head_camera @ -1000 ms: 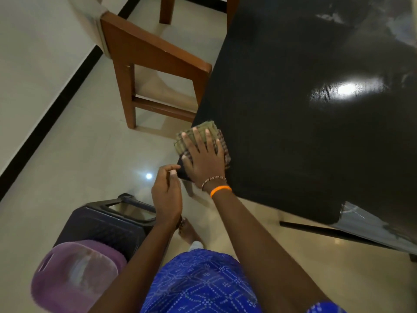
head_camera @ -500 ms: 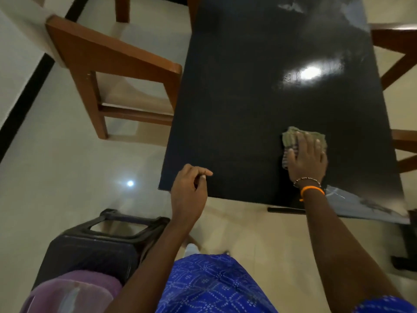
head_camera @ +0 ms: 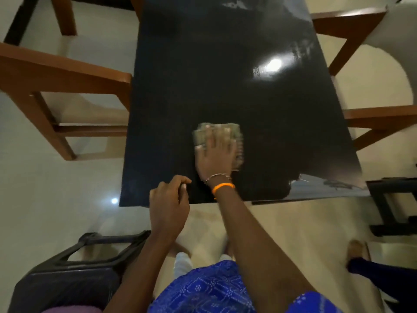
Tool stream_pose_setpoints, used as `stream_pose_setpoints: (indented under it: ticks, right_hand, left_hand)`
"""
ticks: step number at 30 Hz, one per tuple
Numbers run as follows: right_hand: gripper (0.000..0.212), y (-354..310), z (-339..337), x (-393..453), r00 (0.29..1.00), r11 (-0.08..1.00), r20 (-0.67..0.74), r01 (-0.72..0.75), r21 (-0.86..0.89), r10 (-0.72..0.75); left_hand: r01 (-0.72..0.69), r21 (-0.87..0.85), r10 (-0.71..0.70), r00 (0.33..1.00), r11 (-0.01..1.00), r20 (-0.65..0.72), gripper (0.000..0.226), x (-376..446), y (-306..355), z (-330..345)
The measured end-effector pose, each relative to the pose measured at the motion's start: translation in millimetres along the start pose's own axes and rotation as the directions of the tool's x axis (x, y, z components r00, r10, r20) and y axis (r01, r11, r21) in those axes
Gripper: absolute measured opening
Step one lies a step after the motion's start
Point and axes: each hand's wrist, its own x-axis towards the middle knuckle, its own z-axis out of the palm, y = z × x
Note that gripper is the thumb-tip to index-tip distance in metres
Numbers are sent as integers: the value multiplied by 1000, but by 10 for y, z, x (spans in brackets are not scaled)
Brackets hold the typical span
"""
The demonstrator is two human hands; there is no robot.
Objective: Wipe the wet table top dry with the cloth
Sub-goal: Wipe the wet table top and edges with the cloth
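Note:
A glossy black table top [head_camera: 203, 75] fills the middle of the view, with a lamp's reflection on its right half. A folded greenish checked cloth [head_camera: 228, 129] lies near the table's front middle. My right hand [head_camera: 215, 155] presses flat on the cloth, fingers spread over it; the hand and cloth are blurred by motion. My left hand [head_camera: 168, 206] hovers at the table's front edge, fingers loosely curled, holding nothing. The near right corner of the table [head_camera: 327, 188] shows a grey worn or wet patch.
Wooden chairs stand on both sides of the table: one at the left [head_camera: 56, 86], two at the right [head_camera: 352, 26] [head_camera: 381, 123]. A dark plastic stool [head_camera: 74, 272] sits at the lower left. A dark frame [head_camera: 392, 208] stands at the right on the light tiled floor.
My right hand swept the cloth from the table's front left corner to the right side, then back leftward to the front middle. My left hand stayed near the front edge.

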Motion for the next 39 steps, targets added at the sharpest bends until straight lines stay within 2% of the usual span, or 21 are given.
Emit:
stream_pose_setpoints:
  ticks: [2,4,7,10,14,17,19,22,26,29,32,35,39]
  right_hand:
    - [62,-195,36,-89,964,967,77,256,2,-255]
    - [60,-84,14,-114,901,905,103,425,-3,-422]
    - [58,382,-87,-40,863,863,76,504,-44,-500]
    - [60,986,-231,81,914,914,64,404,-48,-401]
    - [63,2127,-461,200,995,993,20,95,-70,-93]
    - [64,3026,-617,219,988,986,-12,-154,-62,153]
    - [64,3480,-699,195,965,963,-31,-262,-56,261]
    - [62,3711,-737,129,941,941,-54,-336,-31,334]
    - [64,3208,-607,-58,926,930,-87,-368,6,367]
    - [65,2556,-462,-329,972,975,-74,-220,26,222]
    - [63,1914,-314,-647,998,996,-15,54,65,-53]
    - [59,1700,-207,-841,943,941,-19,331,63,-331]
    - [57,2052,-227,-790,863,863,-64,504,25,-502]
  left_hand:
    - [5,83,-4,1000,997,-10,11,-36,76,96]
    - [31,131,-30,1000,991,-11,10,-82,117,158]
    - [5,204,-9,1000,979,23,16,-190,235,277]
    - [-58,230,44,997,971,64,17,-271,463,439]
    - [-132,230,107,987,964,118,17,-303,811,742]
    - [-152,242,116,981,958,157,17,-312,1049,970]
    - [-154,244,113,978,957,176,18,-330,1139,1068]
    - [-147,257,104,979,955,174,19,-346,1178,1136]
    - [-97,283,64,990,954,125,20,-337,1138,1135]
    - [-42,259,29,998,965,56,21,-348,1137,1116]
    - [23,219,-13,999,975,-48,19,-348,1178,1128]
    - [52,227,-34,996,972,-79,18,-337,1209,1194]
    - [10,212,-2,999,977,-36,11,-351,1371,1395]
